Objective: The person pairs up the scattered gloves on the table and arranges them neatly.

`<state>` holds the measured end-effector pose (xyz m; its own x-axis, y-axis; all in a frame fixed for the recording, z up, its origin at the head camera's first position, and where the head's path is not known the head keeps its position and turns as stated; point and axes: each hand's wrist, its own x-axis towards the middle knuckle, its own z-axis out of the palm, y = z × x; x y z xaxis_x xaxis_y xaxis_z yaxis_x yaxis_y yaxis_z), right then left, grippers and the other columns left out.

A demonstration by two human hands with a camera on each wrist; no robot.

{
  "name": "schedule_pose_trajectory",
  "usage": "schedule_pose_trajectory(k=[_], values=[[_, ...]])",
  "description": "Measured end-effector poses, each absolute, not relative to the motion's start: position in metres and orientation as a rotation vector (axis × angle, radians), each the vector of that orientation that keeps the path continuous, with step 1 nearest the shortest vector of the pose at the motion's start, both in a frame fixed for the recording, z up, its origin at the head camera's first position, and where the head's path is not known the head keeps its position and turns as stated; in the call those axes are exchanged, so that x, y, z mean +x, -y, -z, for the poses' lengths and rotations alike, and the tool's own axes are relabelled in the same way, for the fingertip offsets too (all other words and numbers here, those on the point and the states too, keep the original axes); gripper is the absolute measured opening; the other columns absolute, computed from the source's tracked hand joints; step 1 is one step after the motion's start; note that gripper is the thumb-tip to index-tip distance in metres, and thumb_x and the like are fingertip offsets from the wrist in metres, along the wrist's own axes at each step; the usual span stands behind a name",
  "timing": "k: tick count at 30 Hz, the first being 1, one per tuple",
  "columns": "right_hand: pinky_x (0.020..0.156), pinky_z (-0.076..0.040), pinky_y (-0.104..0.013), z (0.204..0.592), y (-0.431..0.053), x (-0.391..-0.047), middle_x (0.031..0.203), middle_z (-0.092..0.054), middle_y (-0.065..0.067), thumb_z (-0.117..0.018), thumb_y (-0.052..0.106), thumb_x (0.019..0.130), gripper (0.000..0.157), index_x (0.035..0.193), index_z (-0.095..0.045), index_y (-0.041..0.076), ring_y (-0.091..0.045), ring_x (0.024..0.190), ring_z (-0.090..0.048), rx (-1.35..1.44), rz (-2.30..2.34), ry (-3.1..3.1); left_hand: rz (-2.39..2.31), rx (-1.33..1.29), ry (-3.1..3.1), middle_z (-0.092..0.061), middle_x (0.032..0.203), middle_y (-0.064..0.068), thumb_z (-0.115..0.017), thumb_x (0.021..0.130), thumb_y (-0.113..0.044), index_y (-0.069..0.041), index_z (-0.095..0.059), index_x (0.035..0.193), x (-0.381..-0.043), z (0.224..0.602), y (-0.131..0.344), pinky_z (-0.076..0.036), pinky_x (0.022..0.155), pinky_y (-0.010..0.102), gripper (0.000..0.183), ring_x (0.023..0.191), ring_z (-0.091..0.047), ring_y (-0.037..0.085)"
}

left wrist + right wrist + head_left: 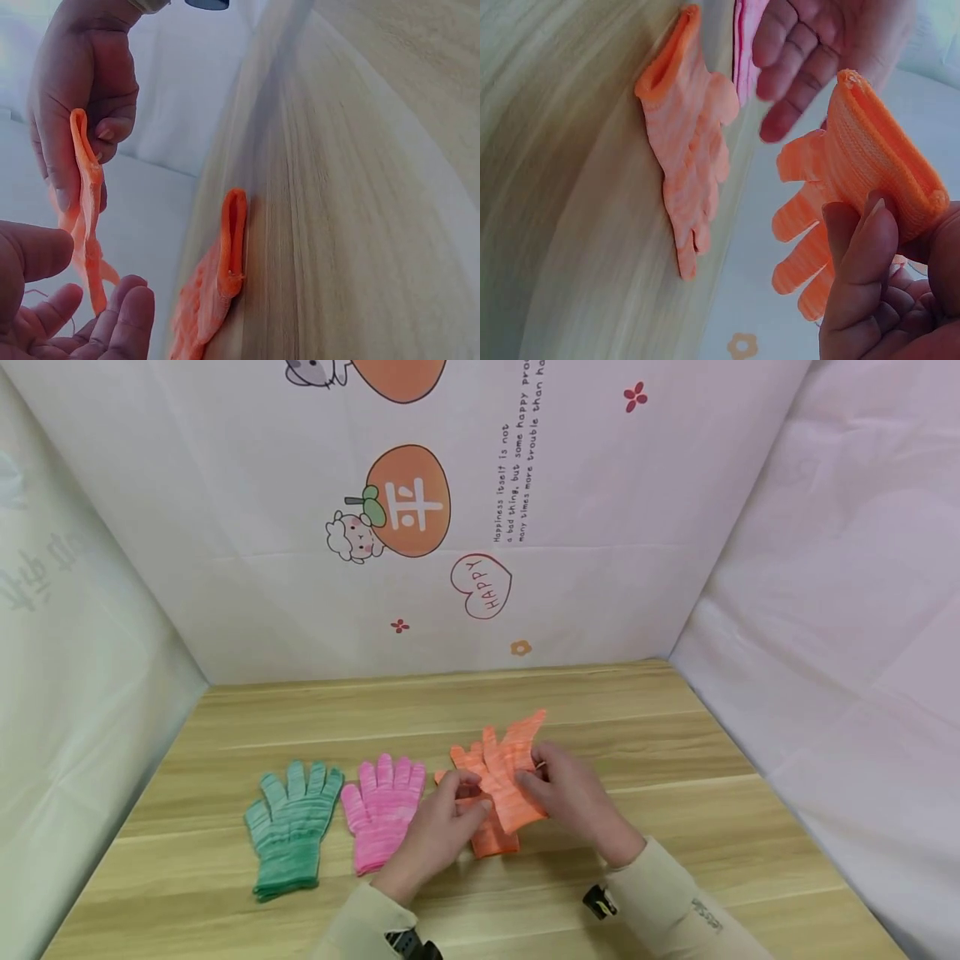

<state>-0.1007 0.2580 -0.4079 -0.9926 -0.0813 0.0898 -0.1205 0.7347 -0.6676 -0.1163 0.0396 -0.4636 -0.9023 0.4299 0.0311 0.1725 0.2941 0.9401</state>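
Observation:
My right hand (576, 800) pinches an orange knit glove (516, 810) near its cuff, between thumb and fingers. The glove is raised above the table, and in the right wrist view its cuff opening faces the camera while its fingers hang away. Close by on the left is my left hand (435, 833), its fingers loosely extended beside the held glove, as the right wrist view shows. Below lies a second orange glove (686, 142), flat on the table and partly hidden in the head view by the held one and my left hand.
Left of the orange gloves, a pink glove (384, 810) lies flat, its edge partly behind my left hand. Farther left is a green glove (294, 827). The wood-grain table (675, 852) is enclosed by white printed cloth (600, 527) at the back and sides.

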Motion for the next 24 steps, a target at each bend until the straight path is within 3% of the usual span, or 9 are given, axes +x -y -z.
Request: schedule_pose_trajectory(k=[13, 17, 24], values=[[0.05, -0.034, -0.025, 0.42, -0.246, -0.108, 0.064, -0.047, 0.001, -0.07, 0.022, 0.101, 0.028, 0.086, -0.048, 0.012, -0.011, 0.052, -0.043, 0.176, -1.143, 2.854, -1.711, 0.463, -2.418, -0.069, 0.121, 0.008, -0.066, 0.1, -0.022, -0.014, -0.064, 0.128, -0.126, 0.467, -0.039, -0.056, 0.078, 0.032, 0.03, 0.091, -0.066, 0.014], [0.05, -0.036, -0.025, 0.426, -0.243, -0.11, 0.066, -0.049, 0.001, -0.07, 0.021, 0.101, 0.027, 0.087, -0.048, 0.012, -0.011, 0.053, -0.045, 0.184, -1.151, 2.861, -1.714, 0.475, -2.44, -0.071, 0.115, 0.008, -0.068, 0.098, -0.019, -0.011, -0.064, 0.128, -0.127, 0.47, -0.038, -0.057, 0.076, 0.031, 0.032, 0.091, -0.069, 0.014], [0.051, -0.041, -0.027, 0.434, -0.241, -0.113, 0.067, -0.054, 0.0, -0.068, 0.017, 0.101, 0.021, 0.089, -0.051, 0.013, -0.013, 0.054, -0.051, 0.198, -1.188, 2.904, -1.667, 0.484, -2.485, -0.068, 0.12, 0.011, -0.069, 0.097, -0.015, -0.009, -0.062, 0.132, -0.127, 0.473, -0.037, -0.059, 0.079, 0.033, 0.036, 0.097, -0.071, 0.017]])
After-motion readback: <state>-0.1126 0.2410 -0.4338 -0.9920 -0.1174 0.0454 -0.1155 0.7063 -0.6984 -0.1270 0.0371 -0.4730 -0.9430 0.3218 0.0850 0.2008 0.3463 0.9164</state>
